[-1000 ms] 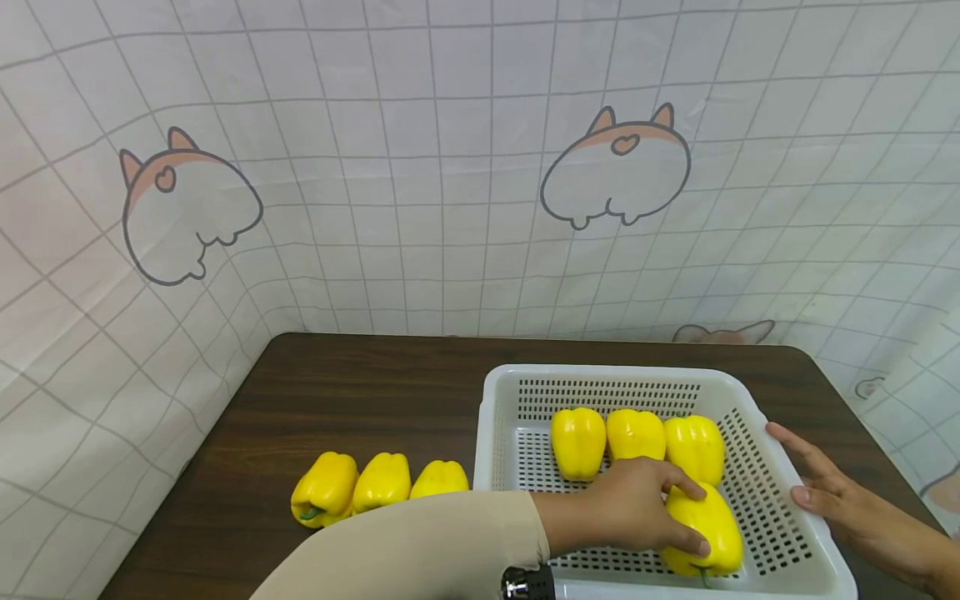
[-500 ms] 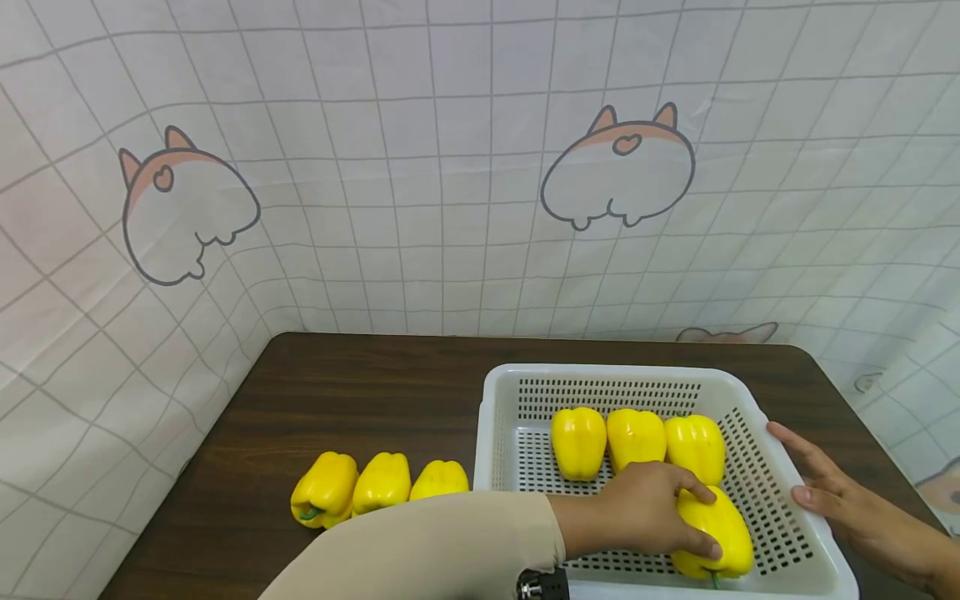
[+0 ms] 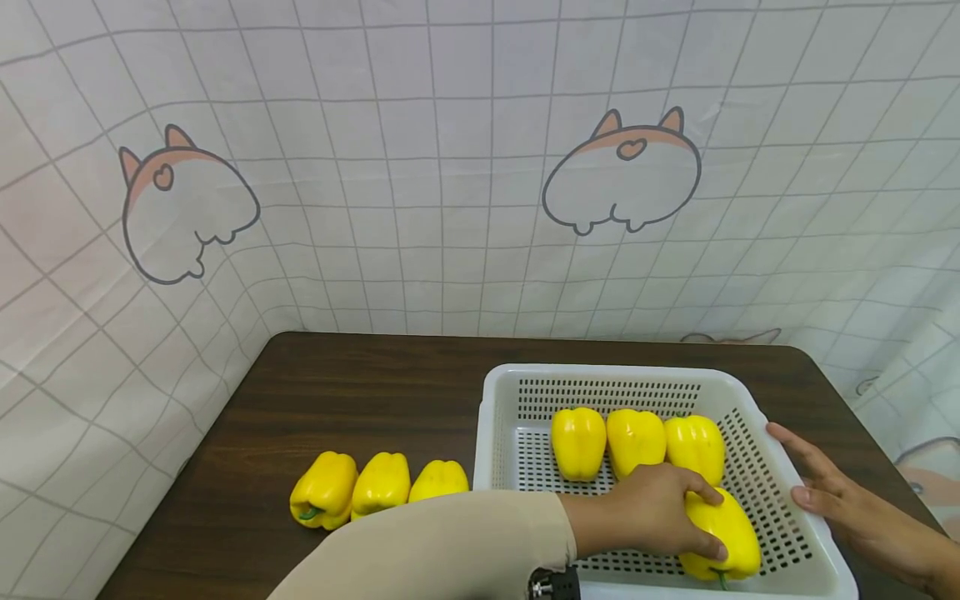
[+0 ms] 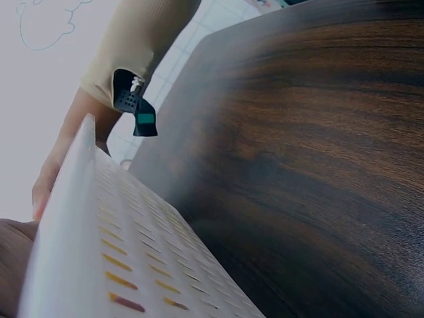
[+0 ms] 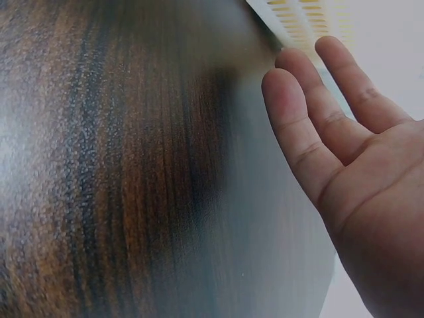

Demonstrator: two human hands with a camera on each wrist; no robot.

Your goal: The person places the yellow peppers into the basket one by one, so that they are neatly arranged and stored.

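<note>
My left hand (image 3: 656,510) reaches into a white perforated plastic basket (image 3: 615,369) and grips a yellow bell pepper (image 3: 731,533) at its near right corner, stem toward me. Thumb and fingers span the pepper's left side. Behind it, three more bell peppers (image 3: 579,443) stand in a row inside the basket. Against the basket's right rim rests my right hand (image 3: 843,504). In the right wrist view, the fingers (image 5: 286,99) of that hand extend loosely beside the basket wall (image 5: 291,23). The left wrist view mostly shows the basket's outer side (image 4: 152,245), with the pepper hidden.
Three yellow bell peppers (image 3: 382,482) lie in a row on the dark wood table (image 3: 360,392), left of the basket; the beige sleeve (image 3: 450,542) partly covers them. A white grid-patterned curtain (image 3: 420,167) with cartoon animals hangs behind the table.
My left hand has shifted slightly right and toward me with the gripped bell pepper, away from the row behind. My right hand and the basket have stayed in place.
</note>
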